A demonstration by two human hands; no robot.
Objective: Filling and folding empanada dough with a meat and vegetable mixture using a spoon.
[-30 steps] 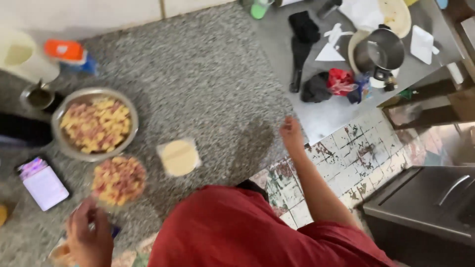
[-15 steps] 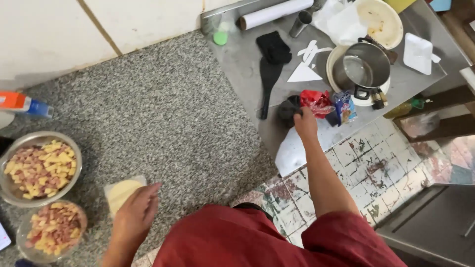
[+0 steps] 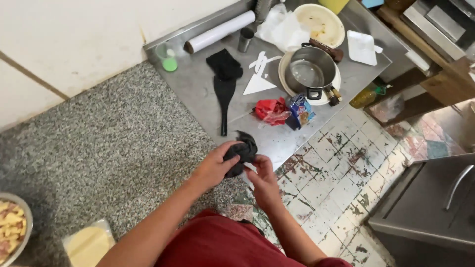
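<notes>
Left hand: the left hand (image 3: 213, 167) was curled around a crumpled black cloth (image 3: 241, 153), fingers closed on its near side.
Right hand: the right hand (image 3: 262, 174) gripped the same cloth from below and to the right, fingers bent against it.
Black cloth: it was bunched between both hands, held over the near edge of the steel table (image 3: 282, 143), where the metal meets the speckled granite counter (image 3: 109, 143).
Just beyond: a black spatula (image 3: 224, 99) lay on the table with its handle toward the hands; a second black cloth (image 3: 224, 64) sat at its far end.
To the right: a red plastic wrapper (image 3: 269, 110) and a small blue packet (image 3: 301, 111) lay side by side.
Farther back: a steel pot (image 3: 310, 71) stood on a white plate; a white triangular paper (image 3: 259, 85) lay beside it, and a roll of film (image 3: 219, 32) lay by the wall.
Near left corner: a metal bowl of chopped food (image 3: 12, 230) and a pale flat packet (image 3: 89, 243) sat on the granite.
</notes>
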